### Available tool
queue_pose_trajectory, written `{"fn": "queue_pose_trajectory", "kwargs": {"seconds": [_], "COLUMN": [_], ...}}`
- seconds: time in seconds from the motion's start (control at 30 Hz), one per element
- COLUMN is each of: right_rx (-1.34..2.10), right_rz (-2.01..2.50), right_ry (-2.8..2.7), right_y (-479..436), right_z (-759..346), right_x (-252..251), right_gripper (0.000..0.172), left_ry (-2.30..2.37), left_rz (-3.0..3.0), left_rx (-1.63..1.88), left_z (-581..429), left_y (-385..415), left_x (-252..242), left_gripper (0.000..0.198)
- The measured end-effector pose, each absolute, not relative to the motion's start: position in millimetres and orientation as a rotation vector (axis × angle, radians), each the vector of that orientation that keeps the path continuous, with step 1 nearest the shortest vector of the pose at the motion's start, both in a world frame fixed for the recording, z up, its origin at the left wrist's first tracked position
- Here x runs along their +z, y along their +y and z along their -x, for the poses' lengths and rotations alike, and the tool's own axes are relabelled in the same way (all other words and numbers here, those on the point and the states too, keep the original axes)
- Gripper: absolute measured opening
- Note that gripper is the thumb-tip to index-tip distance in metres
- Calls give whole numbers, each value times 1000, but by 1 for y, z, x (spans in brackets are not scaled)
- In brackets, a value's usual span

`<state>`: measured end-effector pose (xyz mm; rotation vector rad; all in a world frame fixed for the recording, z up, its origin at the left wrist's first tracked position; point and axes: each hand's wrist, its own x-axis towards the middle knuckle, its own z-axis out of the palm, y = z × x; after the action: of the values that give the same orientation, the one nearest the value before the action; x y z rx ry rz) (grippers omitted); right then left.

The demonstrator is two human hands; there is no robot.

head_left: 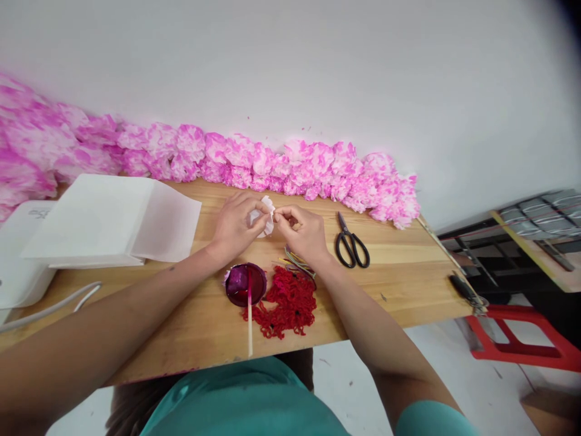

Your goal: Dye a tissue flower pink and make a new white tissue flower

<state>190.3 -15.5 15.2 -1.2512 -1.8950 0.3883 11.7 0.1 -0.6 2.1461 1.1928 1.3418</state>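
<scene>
Above the middle of the wooden table, my left hand (240, 219) pinches a small crumpled piece of thin white paper (269, 223) between thumb and fingers. My right hand (303, 229) is closed in a pinch at the paper's right edge; what its fingertips hold is too small to tell. Below my hands stands a round dish (258, 284) with dark purple-red dye and a purple lump in it. A pale stick (250, 330) with a pink-stained end leans across its rim. Beside the dish lies a heap of red yarn pieces (293, 303), with several thin coloured strands (297, 261) behind it.
Black-handled scissors (351, 245) lie right of my right hand. A stack of white paper sheets (100, 218) rests at left on a white device (22, 284) with a cable (54, 307). Pink-and-white paper flowers (236, 160) line the wall. A red stool (521, 339) stands at right.
</scene>
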Motion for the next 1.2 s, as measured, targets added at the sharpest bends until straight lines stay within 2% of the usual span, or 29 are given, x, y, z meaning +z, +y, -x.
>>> {"fn": "queue_pose_trajectory", "kwargs": {"seconds": [0.3,0.57,0.73,1.03,1.2], "right_rx": [503,582,583,623,627], "right_rz": [1275,1261,1268,1269,1307], "right_ry": [-1872,-1808,-1773,-1737,-1725], "right_y": [-15,-13,-11,-13,-8], "right_z": [-192,-190,-190,-190,-193], "right_x": [17,17,15,17,17], "right_gripper": [27,21,21,21,24], "left_ry": [1183,1180,1204,1265,1251], "left_rz": [-2176,-2223,-2137,-2014,-1958], "left_rx": [1319,1256,1300,1321,1319], "left_z": [-12,-12,-11,-12,-12], "left_y": [-1,-1,1,0,0], "left_x": [0,1,-2,-2,-1], "left_gripper": [5,6,4,17,15]}}
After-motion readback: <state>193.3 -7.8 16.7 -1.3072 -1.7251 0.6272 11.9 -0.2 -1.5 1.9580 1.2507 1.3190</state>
